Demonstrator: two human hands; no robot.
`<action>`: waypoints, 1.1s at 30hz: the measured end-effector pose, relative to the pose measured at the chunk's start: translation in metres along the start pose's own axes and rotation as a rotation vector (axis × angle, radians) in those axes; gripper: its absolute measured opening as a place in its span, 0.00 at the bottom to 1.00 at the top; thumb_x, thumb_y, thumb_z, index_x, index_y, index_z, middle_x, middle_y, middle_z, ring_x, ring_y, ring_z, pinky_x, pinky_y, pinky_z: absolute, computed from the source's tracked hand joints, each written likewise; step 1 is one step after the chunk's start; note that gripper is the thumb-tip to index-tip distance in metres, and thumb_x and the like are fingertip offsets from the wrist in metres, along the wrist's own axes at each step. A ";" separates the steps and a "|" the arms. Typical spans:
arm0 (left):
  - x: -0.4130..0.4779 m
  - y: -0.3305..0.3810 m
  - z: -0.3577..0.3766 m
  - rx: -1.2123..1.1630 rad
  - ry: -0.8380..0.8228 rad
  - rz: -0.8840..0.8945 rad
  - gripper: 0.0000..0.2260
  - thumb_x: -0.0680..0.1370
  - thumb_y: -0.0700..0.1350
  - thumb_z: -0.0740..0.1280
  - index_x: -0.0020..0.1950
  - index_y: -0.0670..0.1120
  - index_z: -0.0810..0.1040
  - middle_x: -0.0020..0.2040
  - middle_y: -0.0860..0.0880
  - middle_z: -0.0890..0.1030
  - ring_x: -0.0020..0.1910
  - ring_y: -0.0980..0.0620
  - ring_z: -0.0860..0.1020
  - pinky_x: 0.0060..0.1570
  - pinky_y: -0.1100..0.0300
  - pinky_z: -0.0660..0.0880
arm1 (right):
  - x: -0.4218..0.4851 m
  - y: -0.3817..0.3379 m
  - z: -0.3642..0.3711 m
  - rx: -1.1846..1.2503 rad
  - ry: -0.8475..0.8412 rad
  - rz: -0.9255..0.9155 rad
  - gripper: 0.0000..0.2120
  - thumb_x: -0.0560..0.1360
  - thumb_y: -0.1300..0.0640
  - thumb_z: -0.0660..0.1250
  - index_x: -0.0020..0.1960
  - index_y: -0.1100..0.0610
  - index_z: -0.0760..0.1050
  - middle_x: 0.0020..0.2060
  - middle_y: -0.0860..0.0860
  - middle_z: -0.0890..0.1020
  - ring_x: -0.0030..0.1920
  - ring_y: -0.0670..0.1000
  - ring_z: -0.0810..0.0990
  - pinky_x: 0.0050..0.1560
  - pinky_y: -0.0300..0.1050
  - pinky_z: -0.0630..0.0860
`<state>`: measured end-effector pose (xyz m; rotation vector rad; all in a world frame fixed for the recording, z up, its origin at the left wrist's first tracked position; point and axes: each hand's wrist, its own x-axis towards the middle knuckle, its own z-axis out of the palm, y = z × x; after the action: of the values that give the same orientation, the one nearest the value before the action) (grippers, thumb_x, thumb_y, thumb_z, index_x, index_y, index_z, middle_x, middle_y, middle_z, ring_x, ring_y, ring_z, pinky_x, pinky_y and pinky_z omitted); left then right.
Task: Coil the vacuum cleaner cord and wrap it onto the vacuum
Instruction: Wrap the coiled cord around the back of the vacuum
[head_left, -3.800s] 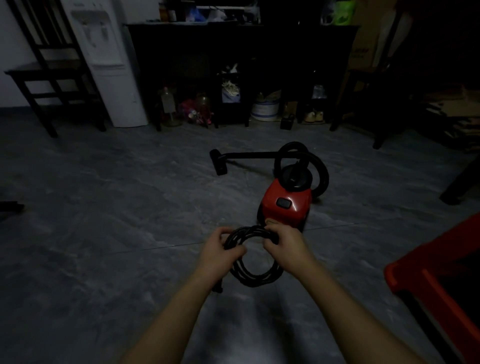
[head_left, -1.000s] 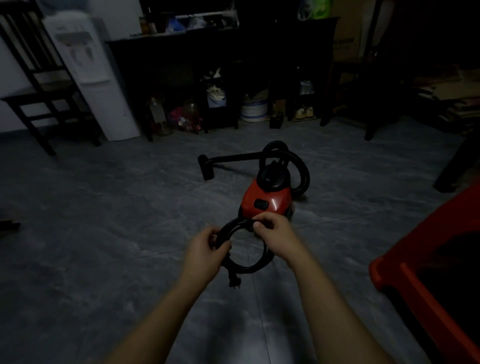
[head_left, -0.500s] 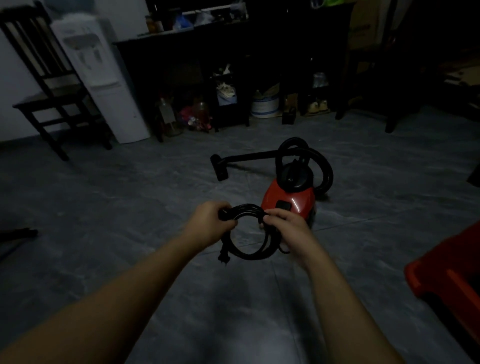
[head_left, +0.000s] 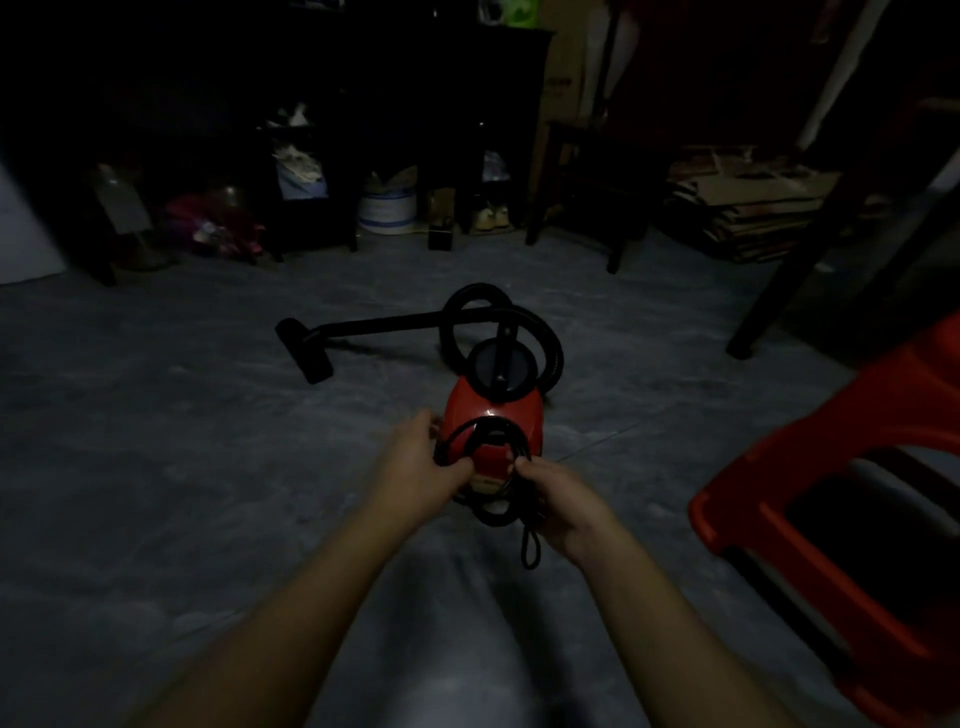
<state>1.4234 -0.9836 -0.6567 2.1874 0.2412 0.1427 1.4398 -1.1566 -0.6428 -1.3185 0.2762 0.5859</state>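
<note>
1. I see the left hand (head_left: 415, 462) just below the middle of the view; its fingers and thumb are curled round the 9 o'clock side of the cord (head_left: 506, 428), so it holds the coil in a closed pinch.
2. The right hand (head_left: 563, 501) is wrapped round the 3 o'clock side of the same coil; a short thin loop of cord hangs out beneath it toward 6 o'clock.
3. The cord is gathered into a round coil of several turns, held up between both hands over the near end of the vacuum (head_left: 522, 410); red shell shows through the coil's middle; I cannot tell whether the coil touches the shell.
4. The vacuum stands on the grey floor (head_left: 156, 467) at 12 o'clock from my hands; it is red with a dark round top.
5. Its black hose (head_left: 553, 340) curls in loops behind the body at 12 to 1 o'clock; the wand (head_left: 384, 327) lies on the floor toward 10 o'clock and ends in the floor head (head_left: 307, 353).
6. A red plastic stool (head_left: 831, 525) fills the 4 o'clock edge of the view, well apart from the vacuum.
7. Far off at 12 o'clock stands a dark cabinet (head_left: 363, 78) with a white bucket (head_left: 387, 212) beneath it; flattened cardboard (head_left: 753, 208) is stacked at 2 o'clock; the room is dim, so I cannot make out finer details.
</note>
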 end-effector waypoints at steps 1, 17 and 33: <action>0.000 -0.001 0.004 -0.057 -0.027 -0.009 0.21 0.70 0.44 0.77 0.60 0.46 0.75 0.56 0.47 0.81 0.47 0.58 0.78 0.46 0.68 0.73 | 0.002 -0.004 0.006 0.061 0.048 0.038 0.08 0.82 0.61 0.61 0.48 0.59 0.78 0.39 0.52 0.82 0.37 0.47 0.80 0.35 0.37 0.74; 0.036 -0.048 0.082 -0.371 -0.179 -0.058 0.08 0.73 0.34 0.72 0.45 0.47 0.80 0.40 0.51 0.83 0.39 0.58 0.81 0.41 0.66 0.76 | 0.084 -0.029 -0.008 -0.376 -0.038 0.171 0.02 0.79 0.57 0.67 0.48 0.56 0.76 0.44 0.52 0.83 0.45 0.47 0.81 0.53 0.43 0.77; 0.057 -0.067 0.055 -0.482 -0.553 -0.380 0.07 0.77 0.34 0.63 0.49 0.43 0.78 0.32 0.46 0.76 0.33 0.52 0.75 0.35 0.65 0.73 | 0.121 0.008 -0.062 -1.140 -0.229 -0.535 0.20 0.73 0.60 0.74 0.64 0.59 0.78 0.54 0.48 0.81 0.52 0.42 0.78 0.49 0.27 0.71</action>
<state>1.4812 -0.9755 -0.7420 1.5915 0.2671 -0.5561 1.5439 -1.1850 -0.7264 -2.2734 -0.6984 0.4148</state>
